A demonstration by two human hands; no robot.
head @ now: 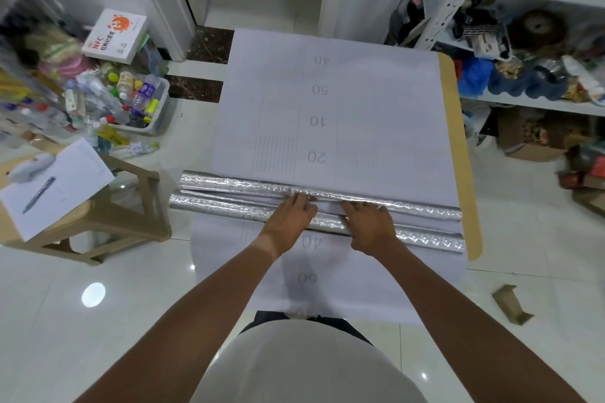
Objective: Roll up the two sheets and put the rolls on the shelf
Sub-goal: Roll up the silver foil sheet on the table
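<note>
Two pale lilac backing sheets printed with grid lines and numerals (343, 114) are laid over a tan-edged counter (458, 147) in the middle of the frame. Across the lower middle, two silver embossed foil rolls are seen side by side: the farther roll (229, 182) and the nearer roll (209, 206), each partly wound.

The left hand (289, 217) and the right hand (370, 222) are set close together near mid-length. Fingers are laid fairly straight over the foil, pressing rather than closing around it; neither grip is closed on anything.

Judgement: rolling is in hand, with much of the upper sheet not yet wound.

For a good result, pressure should be spread outward toward both ends, since the hands sit centrally and the ends could wander or telescope. The edges should be kept square to the printed lines, and the roll advanced evenly and tightly.

The white metal shelf (537, 105) at the right of the frame is crowded with toys and bags; a place for the rolls cannot be told.
</note>
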